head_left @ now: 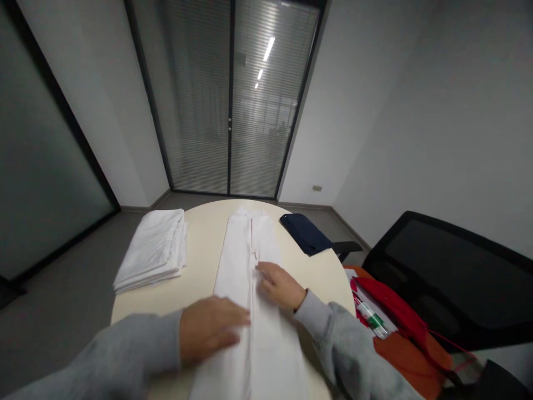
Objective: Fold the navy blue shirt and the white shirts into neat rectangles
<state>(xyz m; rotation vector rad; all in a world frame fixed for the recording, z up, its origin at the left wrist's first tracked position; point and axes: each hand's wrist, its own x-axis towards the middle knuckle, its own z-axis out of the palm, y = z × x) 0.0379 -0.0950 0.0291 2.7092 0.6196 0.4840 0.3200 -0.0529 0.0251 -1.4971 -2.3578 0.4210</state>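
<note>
A long white cloth (pixel 237 266) runs up the round table in front of me, its two side edges meeting along a middle line. My left hand (pixel 214 328) is over the left half of the cloth, blurred, fingers stretched toward that line. On the right half, my right hand (pixel 281 284) has its fingers bent in at the middle edge, closed on the cloth there. A small pucker shows just above these fingertips. The near end of the cloth passes out of the bottom of the view.
A folded white stack (pixel 154 250) lies at the left rim of the table (pixel 204 239). Folded dark blue cloth (pixel 306 232) rests at the right rim. Close on the right stands a black mesh chair (pixel 449 272), with red items and a clear package (pixel 372 316) on its orange seat.
</note>
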